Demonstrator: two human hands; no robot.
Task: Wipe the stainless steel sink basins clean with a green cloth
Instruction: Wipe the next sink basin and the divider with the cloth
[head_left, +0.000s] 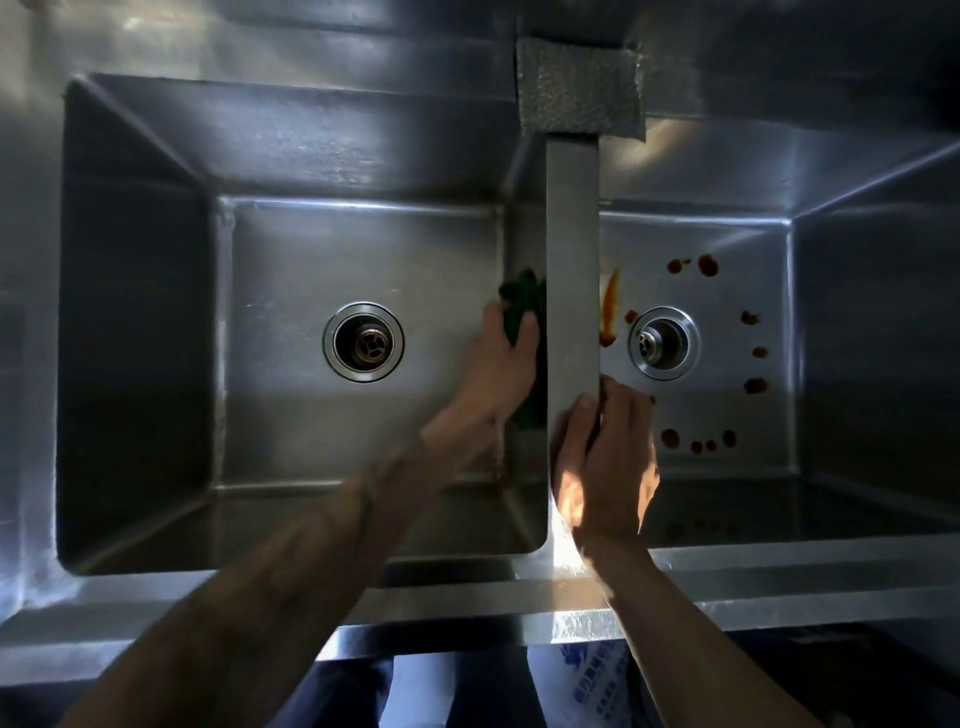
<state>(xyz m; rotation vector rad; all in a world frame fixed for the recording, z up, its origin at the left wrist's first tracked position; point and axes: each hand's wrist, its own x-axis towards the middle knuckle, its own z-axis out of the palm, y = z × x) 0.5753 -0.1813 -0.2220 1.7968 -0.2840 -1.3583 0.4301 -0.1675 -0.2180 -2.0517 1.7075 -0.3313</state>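
Observation:
A double stainless steel sink fills the view. In the left basin (291, 270), my left hand (501, 364) presses a green cloth (522, 301) against the basin's right wall, beside the divider (571, 249). My right hand (605, 457) rests on the near end of the divider, fingers curled over its edge toward the right basin (727, 457). The right basin's floor carries several dark red sauce spots (707, 265) in a ring around its drain (662, 343), plus an orange streak (610, 306) near the divider.
The left basin's drain (363, 343) sits at the middle of its floor. A grey textured pad (576, 91) lies on the back ledge above the divider. The front rim (467, 608) runs along the bottom, with blue-and-white packaging (592, 680) below it.

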